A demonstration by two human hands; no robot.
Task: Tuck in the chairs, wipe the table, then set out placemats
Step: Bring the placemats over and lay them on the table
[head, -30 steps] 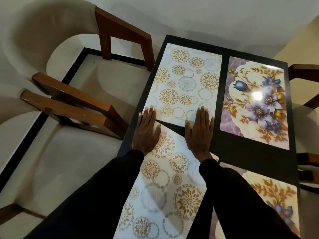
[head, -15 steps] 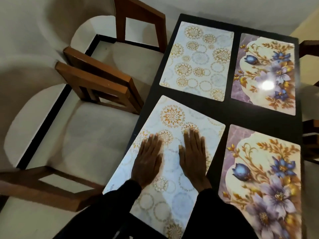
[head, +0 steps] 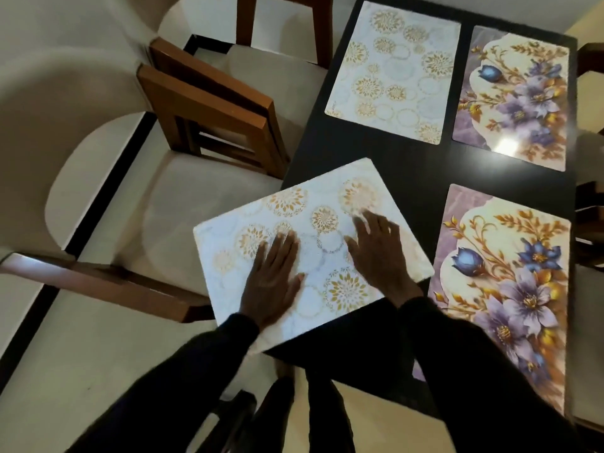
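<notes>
A white placemat with gold circle patterns lies skewed on the near left of the black table, its left corner hanging past the table's edge. My left hand and my right hand both press flat on it with fingers spread. A second white and gold placemat lies straight at the far left. Two purple floral placemats lie on the right, one far and one near.
Brown wooden chairs stand along the table's left side: one chair back near the far mat, another chair's rail at the near left. More chair parts show at the right edge. The floor is pale tile with a black border.
The near white placemat has turned counterclockwise under my hands and now sits askew, overhanging the left edge. My hands spread wider apart, and my view shifted back toward me.
</notes>
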